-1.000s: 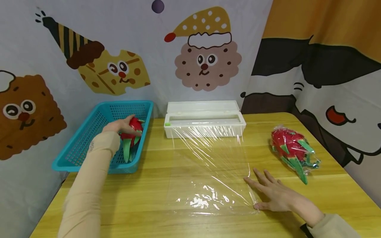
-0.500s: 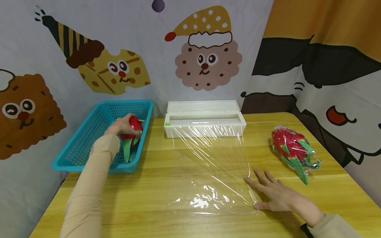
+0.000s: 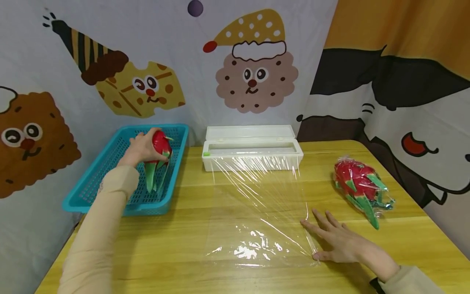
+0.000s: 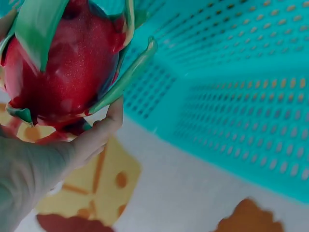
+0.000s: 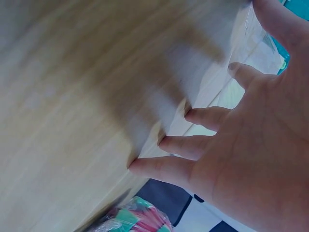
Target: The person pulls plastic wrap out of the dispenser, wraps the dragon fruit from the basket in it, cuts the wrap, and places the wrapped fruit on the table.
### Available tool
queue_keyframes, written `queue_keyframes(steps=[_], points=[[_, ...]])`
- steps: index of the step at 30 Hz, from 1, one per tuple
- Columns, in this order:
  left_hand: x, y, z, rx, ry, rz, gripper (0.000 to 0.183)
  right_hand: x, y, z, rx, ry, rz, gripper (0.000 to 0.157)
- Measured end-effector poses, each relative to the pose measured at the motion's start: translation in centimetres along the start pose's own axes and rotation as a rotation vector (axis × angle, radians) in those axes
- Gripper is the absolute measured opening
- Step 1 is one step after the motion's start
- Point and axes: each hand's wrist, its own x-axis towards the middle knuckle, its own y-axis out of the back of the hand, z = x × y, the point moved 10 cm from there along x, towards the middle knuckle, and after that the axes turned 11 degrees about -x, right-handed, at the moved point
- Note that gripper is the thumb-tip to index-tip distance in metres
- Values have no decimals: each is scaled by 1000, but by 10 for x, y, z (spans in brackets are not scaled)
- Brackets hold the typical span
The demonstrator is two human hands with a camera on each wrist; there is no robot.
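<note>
My left hand [image 3: 142, 148] grips a red dragon fruit [image 3: 161, 141] with green scales, raised within the blue basket [image 3: 93, 179]. In the left wrist view the dragon fruit [image 4: 72, 63] sits against the curled fingers, with the basket's perforated wall [image 4: 241, 111] beyond it. A sheet of clear plastic wrap [image 3: 253, 220] lies on the table, drawn from a white wrap dispenser [image 3: 253, 161] whose lid stands up. With fingers spread, my right hand [image 3: 341, 241] rests on the table, its thumb and fingertips touching the wrap's right edge. The right wrist view shows those fingers [image 5: 164, 169] straight.
A second dragon fruit [image 3: 358, 181], covered in clear wrap, lies on the right of the wooden table [image 3: 176, 253]. Behind the table hangs a cloth [image 3: 198, 81] printed with cartoon food. The dispenser stands at the table's back, to the right of the basket.
The left hand has lifted the dragon fruit up from the basket floor and slightly leftward. My right hand, the wrap and the dispenser have stayed where they were.
</note>
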Motion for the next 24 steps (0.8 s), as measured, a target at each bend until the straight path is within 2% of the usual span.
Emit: queue_keyframes(steps=[4, 8, 13, 18, 24], points=[[-5, 27, 24, 32, -89, 89, 98, -1, -1, -1, 8, 2, -3, 81], [-14, 51, 56, 69, -192, 170, 98, -1, 0, -1, 10, 5, 1, 81], [-28, 67, 97, 110, -277, 226, 100, -1, 0, -1, 3, 5, 4, 81], [-37, 64, 131, 154, -339, 228, 101, 0, 0, 0, -3, 0, -3, 82], [-48, 38, 176, 226, -471, 198, 99, -2, 2, -1, -8, 7, 8, 82]])
